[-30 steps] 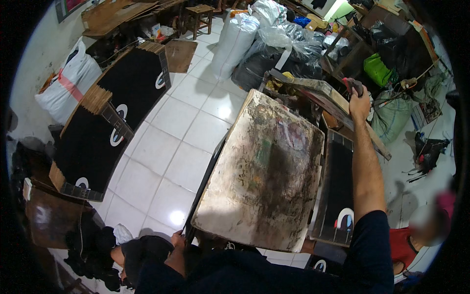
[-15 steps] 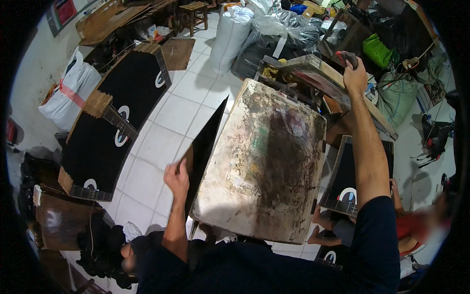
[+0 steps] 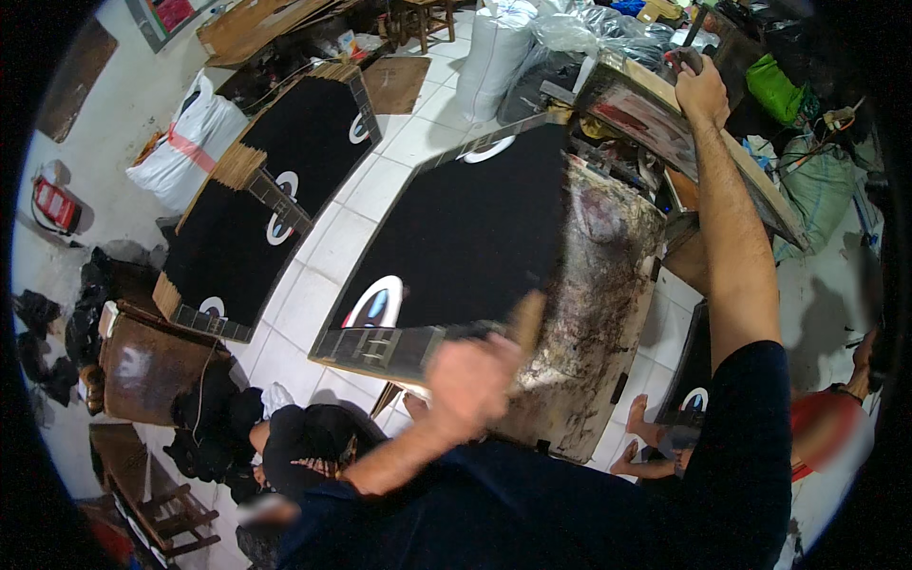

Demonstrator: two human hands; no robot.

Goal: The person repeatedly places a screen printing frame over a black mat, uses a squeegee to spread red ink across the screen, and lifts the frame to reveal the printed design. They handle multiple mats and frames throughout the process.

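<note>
A black sheet with a grey patterned border and white eye-like prints lies over the left part of a stained board. My left hand, smeared by motion, is closed at the sheet's near right side, where a blurred brown strip, seemingly its turned-up edge, shows. Beyond the board's far right corner, a framed screen is tilted up. High on its frame, my right hand is wrapped round a dark grip. How the grip joins the frame is hidden.
Stacked black sheets with brown layered edges lie to the left. White sacks and plastic bags stand at the back. A person in red sits at the right, bare feet near the board. Another person is low at the left.
My left hand has swung the black sheet rightward from the board's left side onto it. My right hand stays on the dark grip by the raised frame. The whole view has shifted.
</note>
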